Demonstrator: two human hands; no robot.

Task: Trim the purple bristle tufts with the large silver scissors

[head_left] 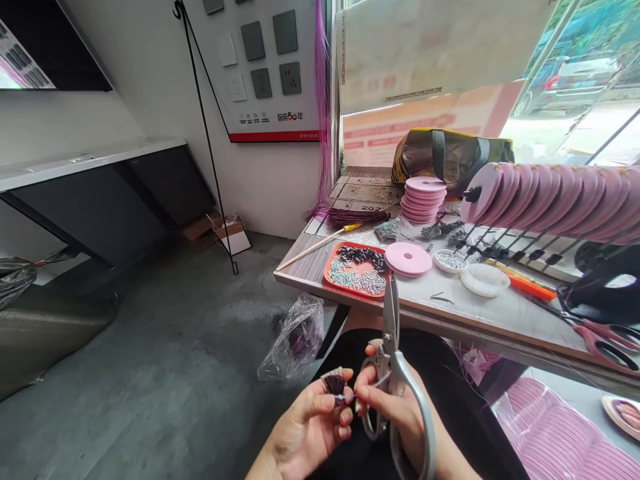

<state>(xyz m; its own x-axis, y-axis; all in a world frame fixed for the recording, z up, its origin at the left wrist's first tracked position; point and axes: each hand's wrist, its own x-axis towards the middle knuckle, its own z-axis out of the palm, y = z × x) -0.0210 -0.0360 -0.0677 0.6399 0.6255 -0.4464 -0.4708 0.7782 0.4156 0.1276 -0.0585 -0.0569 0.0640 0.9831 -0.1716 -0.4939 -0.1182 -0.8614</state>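
My left hand (313, 427) is closed in a pinch around a small dark purple tassel (334, 384), held over my lap. My right hand (387, 407) is closed through the handles of large silver scissors (395, 360), whose shut blades point up toward the table edge. The right thumb and forefinger also pinch at the tassel's thread where the two hands meet. A red tray (357, 270) of small silver and dark metal pieces sits on the table just beyond the scissor tips.
The table (320, 263) holds a stack of pink discs (424, 199), a single pink disc (407, 259), two white dishes (484, 279), red-handled scissors (603, 337) and a row of pink discs (555, 197) on a rod. A plastic bag (295, 337) lies on the grey floor.
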